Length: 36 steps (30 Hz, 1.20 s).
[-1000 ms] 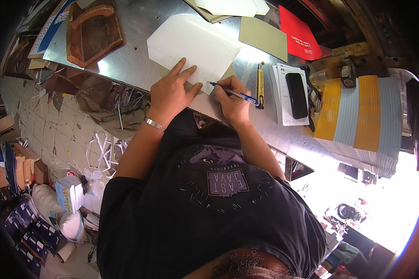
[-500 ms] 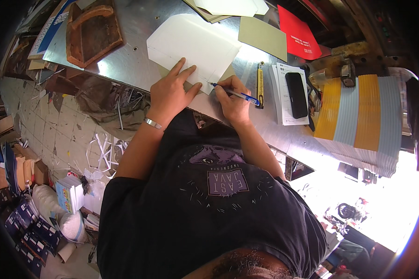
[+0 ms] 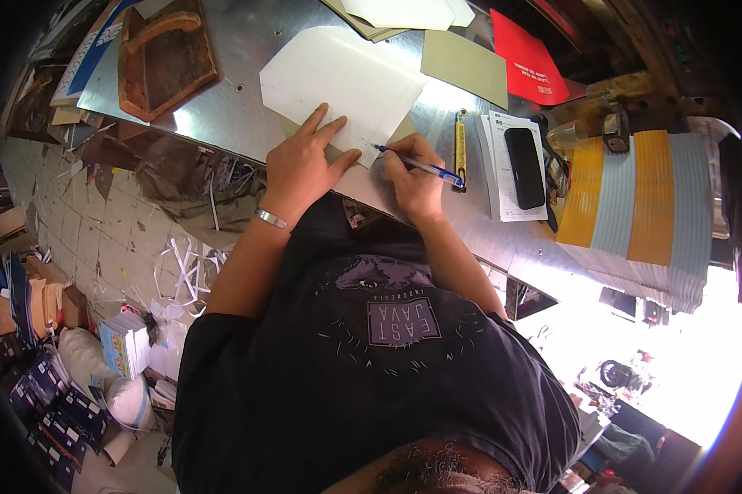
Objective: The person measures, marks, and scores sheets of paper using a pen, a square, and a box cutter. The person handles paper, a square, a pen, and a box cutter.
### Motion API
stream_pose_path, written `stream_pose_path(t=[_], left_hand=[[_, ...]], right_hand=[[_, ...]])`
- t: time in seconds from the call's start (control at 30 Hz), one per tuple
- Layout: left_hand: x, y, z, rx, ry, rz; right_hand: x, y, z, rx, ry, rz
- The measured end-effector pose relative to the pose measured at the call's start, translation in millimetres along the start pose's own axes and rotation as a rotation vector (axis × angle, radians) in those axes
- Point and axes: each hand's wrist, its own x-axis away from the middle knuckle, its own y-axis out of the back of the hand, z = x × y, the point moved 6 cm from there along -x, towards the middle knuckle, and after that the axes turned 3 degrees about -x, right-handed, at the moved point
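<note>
Right hand (image 3: 414, 177) grips blue pen (image 3: 420, 166) on white sheet (image 3: 342, 78).

Blk phone (image 3: 524, 156), red folder (image 3: 527, 59), wood tray (image 3: 165, 56)

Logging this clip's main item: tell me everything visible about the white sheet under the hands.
The white sheet looks like thin card, roughly rectangular, lying flat and askew on the shiny metal table. A faint line runs along its near edge. The left hand presses flat on that edge; the right hand holds a blue pen with its tip at the sheet's near corner.
</note>
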Motion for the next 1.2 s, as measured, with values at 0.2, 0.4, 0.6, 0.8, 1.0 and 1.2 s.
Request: stream_pose_path(t=[0.2,0.4,0.6,0.8,1.0,1.2], left_hand=[[-1.2,-1.9,4.1,0.047,-0.012,0.018],[-14.4,17.0,15.2,0.128,-0.009,0.314],[-34.0,31.6,35.9,0.032,-0.179,0.537],[-36.0,59.9,55.5,0.267,-0.013,0.113],[36.5,38.5,127.7,1.162,0.482,-0.153],[123.0,0.2,119.4,1.790,0.902,-0.227]], right_hand=[[0.9,6.5,8.8,-0.087,0.153,-0.032],[7.2,8.9,18.7,-0.081,0.224,-0.025],[10.0,8.0,38.3,0.288,0.444,0.150],[9.2,-0.7,34.2,0.535,0.571,0.252],[13.6,-13.1,33.4,0.608,0.527,0.221],[0.2,-15.1,43.2,0.564,0.593,0.308]])
